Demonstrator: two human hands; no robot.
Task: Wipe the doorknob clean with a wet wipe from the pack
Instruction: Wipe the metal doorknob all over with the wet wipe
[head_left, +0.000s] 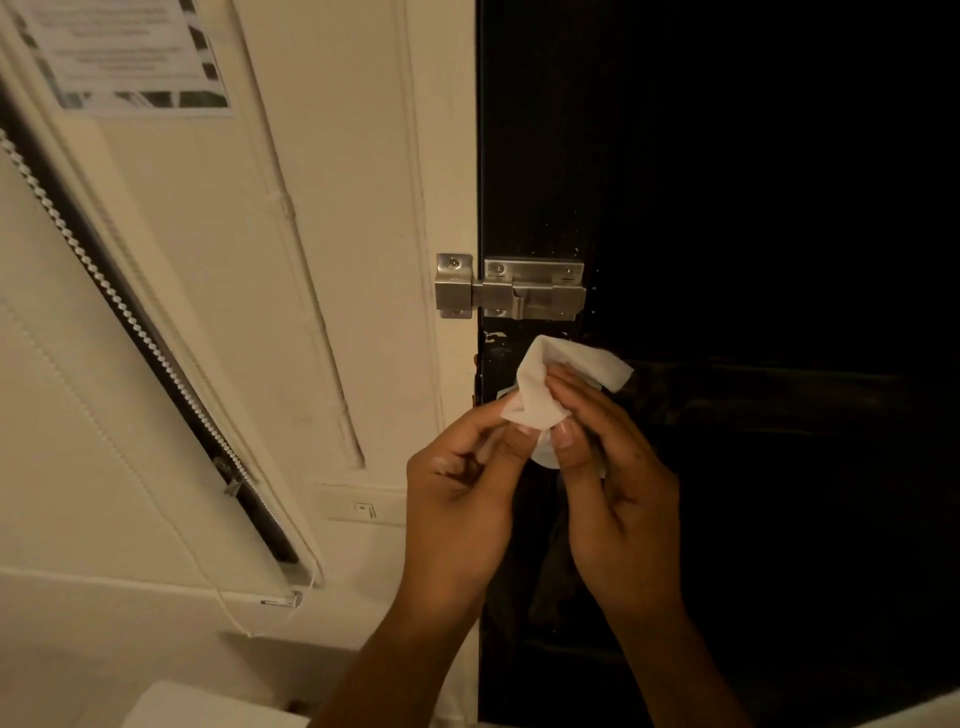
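A white wet wipe (540, 384) is bunched up between both of my hands in front of the black door (753, 208). My left hand (457, 499) pinches its lower left corner with thumb and fingers. My right hand (613, 483) grips its middle with thumb and fingertips. The doorknob is almost wholly hidden behind the wipe and my fingers; only a pale rounded sliver (543, 457) shows below them. The pack of wipes is not in view.
A steel slide bolt (511, 291) sits on the door and frame just above my hands. On the cream wall to the left are a light switch (363, 509), a roller blind with bead chain (119, 312) and a printed notice (124, 52).
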